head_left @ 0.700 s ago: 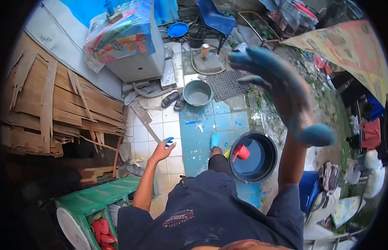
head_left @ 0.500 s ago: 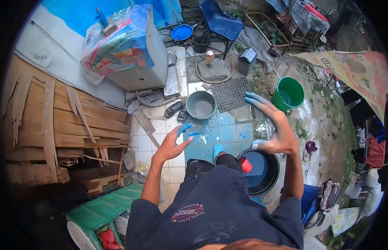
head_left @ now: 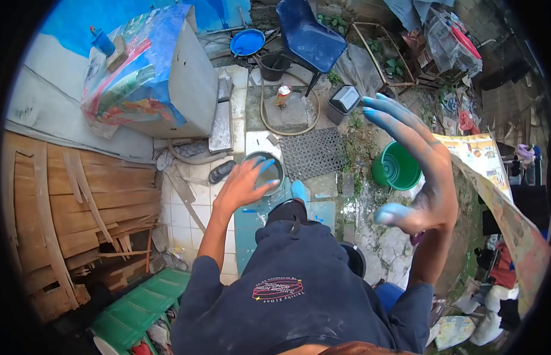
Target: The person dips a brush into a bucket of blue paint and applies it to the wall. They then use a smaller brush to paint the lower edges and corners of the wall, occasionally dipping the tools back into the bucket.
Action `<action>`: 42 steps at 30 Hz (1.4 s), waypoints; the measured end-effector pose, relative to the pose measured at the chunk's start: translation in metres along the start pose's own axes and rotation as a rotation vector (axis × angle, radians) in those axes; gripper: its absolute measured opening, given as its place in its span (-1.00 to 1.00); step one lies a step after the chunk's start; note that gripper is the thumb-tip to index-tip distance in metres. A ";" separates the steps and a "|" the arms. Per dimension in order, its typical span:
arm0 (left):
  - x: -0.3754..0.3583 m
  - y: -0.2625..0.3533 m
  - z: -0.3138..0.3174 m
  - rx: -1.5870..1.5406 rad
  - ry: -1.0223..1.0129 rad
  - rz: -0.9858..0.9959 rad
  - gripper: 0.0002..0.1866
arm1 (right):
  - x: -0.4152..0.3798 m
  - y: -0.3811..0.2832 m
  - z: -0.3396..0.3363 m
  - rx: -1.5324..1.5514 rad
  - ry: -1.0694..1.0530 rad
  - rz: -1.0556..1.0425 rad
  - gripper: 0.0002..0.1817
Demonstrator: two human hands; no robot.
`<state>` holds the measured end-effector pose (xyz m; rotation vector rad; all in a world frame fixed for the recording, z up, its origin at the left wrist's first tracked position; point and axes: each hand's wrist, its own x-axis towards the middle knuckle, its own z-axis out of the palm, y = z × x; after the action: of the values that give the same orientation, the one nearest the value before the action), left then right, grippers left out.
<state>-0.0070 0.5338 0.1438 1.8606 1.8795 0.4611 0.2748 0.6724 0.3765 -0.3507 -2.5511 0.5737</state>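
Note:
My left hand (head_left: pixel 245 184) is raised with fingers apart and blue-stained fingertips, holding nothing. In this view it overlaps a grey bucket (head_left: pixel 276 170) standing on the tiles. Higher and closer to the camera, my right hand (head_left: pixel 434 174) has thumb and fingers spread wide around bare air, their tips coated blue. Left of its palm, between thumb and fingers in this view, appears a green bucket (head_left: pixel 395 168) on the ground. My foot (head_left: pixel 298 190), blue at the toes, shows ahead of my dark shirt. One dark slipper (head_left: pixel 220 172) lies left of the grey bucket.
A black perforated mat (head_left: pixel 314 154) lies beyond my foot. Farther off are a blue chair (head_left: pixel 311 38), a lidded grey bin (head_left: pixel 344 103) and a hose (head_left: pixel 262 106). A cloth-covered cabinet (head_left: pixel 192 89) and broken wood panelling (head_left: pixel 104 201) line the left. A hanging sheet (head_left: pixel 500 207) is at right.
I have moved forward, so the grey bucket is nearer and the black tub is mostly hidden behind my shirt. My right hand has risen toward the camera. Both hands stay spread.

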 end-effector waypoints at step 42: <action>0.386 -0.294 -0.203 -0.699 0.705 -0.367 -0.34 | 0.465 0.491 0.281 0.387 -0.285 0.387 -0.36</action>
<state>-0.3590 0.9251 0.1258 0.9169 2.0100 1.5459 -0.1964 1.1717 0.1217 -0.6657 -2.5649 1.3213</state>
